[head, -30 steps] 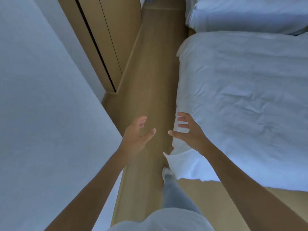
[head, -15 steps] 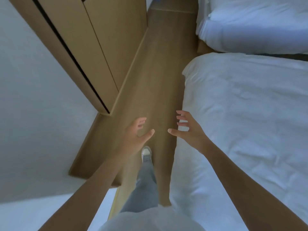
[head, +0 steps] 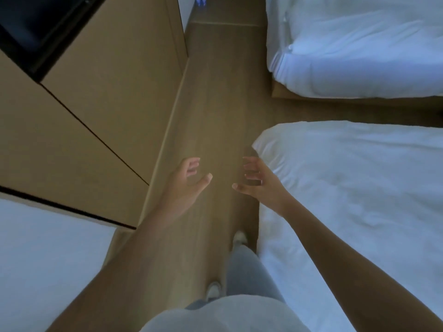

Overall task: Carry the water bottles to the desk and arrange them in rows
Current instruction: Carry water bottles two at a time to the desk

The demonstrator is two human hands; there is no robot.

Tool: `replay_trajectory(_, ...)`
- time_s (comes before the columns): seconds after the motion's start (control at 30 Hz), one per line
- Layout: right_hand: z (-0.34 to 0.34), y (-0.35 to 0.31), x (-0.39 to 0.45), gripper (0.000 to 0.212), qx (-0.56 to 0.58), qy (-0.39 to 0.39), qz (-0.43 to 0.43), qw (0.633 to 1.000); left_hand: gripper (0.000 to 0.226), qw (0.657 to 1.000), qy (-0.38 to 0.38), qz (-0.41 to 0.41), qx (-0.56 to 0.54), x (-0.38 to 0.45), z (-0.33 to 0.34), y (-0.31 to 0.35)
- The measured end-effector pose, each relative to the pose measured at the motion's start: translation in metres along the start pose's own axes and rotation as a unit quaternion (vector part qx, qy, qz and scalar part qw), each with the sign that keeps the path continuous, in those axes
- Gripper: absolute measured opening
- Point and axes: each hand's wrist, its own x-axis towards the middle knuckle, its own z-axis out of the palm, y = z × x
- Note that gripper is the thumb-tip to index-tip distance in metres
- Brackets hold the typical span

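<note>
Far down the aisle, at the top edge of the head view, a few water bottles (head: pixel 201 1) with blue labels stand on the floor, small and partly cut off. My left hand (head: pixel 185 185) and my right hand (head: pixel 257 182) are held out in front of me over the wooden floor, palms facing each other, fingers relaxed and spread. Neither hand holds anything. The desk is not in view.
A narrow wooden floor aisle (head: pixel 215 104) runs ahead between a wooden cabinet (head: pixel 107 97) on the left and two white beds, the near bed (head: pixel 347 188) and the far bed (head: pixel 359 49), on the right. A white wall (head: pixel 48 259) stands at lower left. My feet (head: pixel 239 238) are on the floor.
I have walked forward along the aisle: the cabinet and beds slid toward me, and the gap between the two beds came into view. Both hands stayed empty and spread.
</note>
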Motion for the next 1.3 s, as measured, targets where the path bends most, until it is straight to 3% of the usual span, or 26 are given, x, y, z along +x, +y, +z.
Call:
replay_trajectory(0.4, -0.166, -0.085, 0.362, 0.076, -0.027, -0.012, -0.017, 0.999, 0.05, 1.0, 0.01, 0.021, 0.012, 0.385, 0.04, 0.089)
replay_trajectory(1.3, -0.406, -0.255, 1.128, 0.077, -0.02, 0.015, -0.011, 1.0, 0.048, 1.0, -0.019, 0.024, 0.0, 1.206, 0.031, 0.23)
